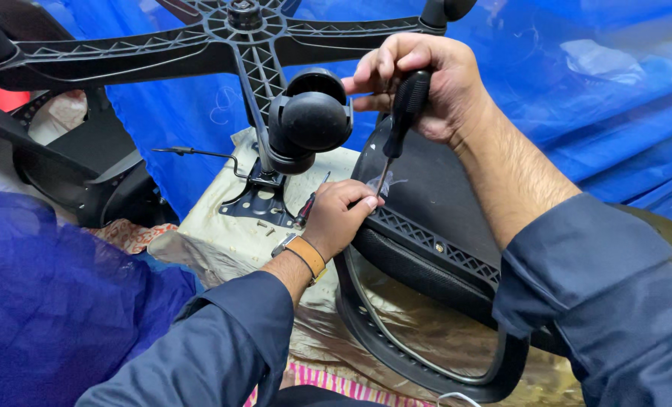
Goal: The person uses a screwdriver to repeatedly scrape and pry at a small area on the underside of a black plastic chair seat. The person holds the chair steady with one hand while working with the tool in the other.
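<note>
A black-handled screwdriver [402, 117] is being gripped in the right hand [426, 83], whose fingers are being kept wrapped round the top of the handle. The tool is being held nearly upright, slightly tilted, with its thin shaft being pointed down at the black chair seat [434, 218] just right of centre. The tip is being steadied by the left hand [340, 215], whose thumb and fingertips are being pinched together right at the point where the shaft is meeting the seat's ribbed plastic edge; whether a screw is being held there cannot be told. A tan-strapped watch [306, 255] is being worn on the left wrist, and dark blue sleeves [223, 347] are being worn on both arms.

The seat is being rested on its side on a pale, shiny cloth-covered surface [215, 241], with its curved black frame [426, 369] being shown at the near edge. Just left of the left hand, a second small screwdriver [306, 207] with a dark red handle is being left lying beside a black metal mounting plate [264, 200], and a few loose screws [264, 226] are being left on the cloth near it. A black star-shaped chair base [223, 41] is being stood upside down at the far side, with one caster wheel [309, 120] being shown just left of the right hand. Blue plastic sheeting [577, 83] is being spread across the far right.
</note>
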